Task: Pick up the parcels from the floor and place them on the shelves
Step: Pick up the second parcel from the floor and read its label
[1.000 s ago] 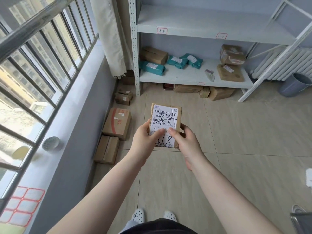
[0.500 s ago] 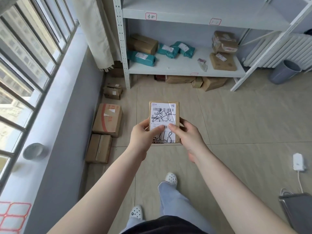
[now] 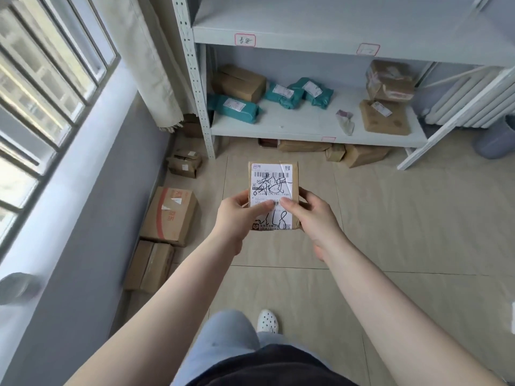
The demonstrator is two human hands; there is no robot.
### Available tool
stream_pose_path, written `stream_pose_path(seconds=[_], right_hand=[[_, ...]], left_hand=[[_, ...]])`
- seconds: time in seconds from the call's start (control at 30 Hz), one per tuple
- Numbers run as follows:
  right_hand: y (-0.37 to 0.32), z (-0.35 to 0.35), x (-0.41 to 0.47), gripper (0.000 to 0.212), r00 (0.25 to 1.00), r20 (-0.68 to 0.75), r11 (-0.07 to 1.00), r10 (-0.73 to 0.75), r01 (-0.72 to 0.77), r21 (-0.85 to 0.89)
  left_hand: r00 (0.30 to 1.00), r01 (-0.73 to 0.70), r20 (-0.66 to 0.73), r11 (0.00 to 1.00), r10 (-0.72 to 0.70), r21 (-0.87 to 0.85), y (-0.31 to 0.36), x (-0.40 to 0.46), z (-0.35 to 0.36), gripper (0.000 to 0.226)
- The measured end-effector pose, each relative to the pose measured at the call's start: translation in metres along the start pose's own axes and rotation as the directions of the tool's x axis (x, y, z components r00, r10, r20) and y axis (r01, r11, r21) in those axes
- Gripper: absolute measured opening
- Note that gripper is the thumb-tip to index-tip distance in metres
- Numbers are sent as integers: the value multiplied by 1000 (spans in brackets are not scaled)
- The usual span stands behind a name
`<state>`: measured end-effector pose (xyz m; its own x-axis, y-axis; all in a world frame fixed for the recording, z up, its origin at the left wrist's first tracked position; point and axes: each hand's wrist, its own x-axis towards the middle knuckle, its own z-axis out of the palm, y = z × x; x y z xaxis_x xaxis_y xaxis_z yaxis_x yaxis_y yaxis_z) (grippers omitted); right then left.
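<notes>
I hold a small brown parcel (image 3: 274, 179) with a white shipping label flat in front of me, above the tiled floor. My left hand (image 3: 237, 215) grips its lower left edge and my right hand (image 3: 315, 215) its lower right edge, both thumbs on the label. Ahead stands the white metal shelf unit (image 3: 303, 129). Its low shelf carries brown boxes (image 3: 239, 83), teal bags (image 3: 234, 108) and a flat brown parcel (image 3: 386, 118). The shelf above (image 3: 320, 37) looks bare. More parcels lie on the floor along the left wall (image 3: 171, 215) and under the shelf (image 3: 362, 154).
A barred window and grey sill (image 3: 64, 151) run along the left, with a curtain (image 3: 150, 62) in the corner. A white radiator (image 3: 473, 101) and a grey bin (image 3: 496, 143) sit at the right. My leg and white shoe (image 3: 267, 320) are below the parcel.
I have stepped closer to the shelf unit, which now fills more of the view. One leg has swung forward. Both hands keep the same hold on the parcel.
</notes>
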<state>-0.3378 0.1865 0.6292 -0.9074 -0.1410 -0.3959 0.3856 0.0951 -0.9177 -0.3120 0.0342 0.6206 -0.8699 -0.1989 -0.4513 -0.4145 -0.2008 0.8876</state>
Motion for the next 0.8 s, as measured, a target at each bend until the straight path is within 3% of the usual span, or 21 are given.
stream_pose_path(seconds=[0.27, 0.8], right_hand=[[-36, -11, 90, 41, 1000, 29, 1000, 7, -8, 21], [-136, -7, 296, 41, 998, -53, 997, -40, 44, 69]], left_hand=[[999, -6, -38, 1000, 6, 6, 42, 83, 21, 29], [997, -64, 49, 996, 62, 58, 165, 289, 45, 20]])
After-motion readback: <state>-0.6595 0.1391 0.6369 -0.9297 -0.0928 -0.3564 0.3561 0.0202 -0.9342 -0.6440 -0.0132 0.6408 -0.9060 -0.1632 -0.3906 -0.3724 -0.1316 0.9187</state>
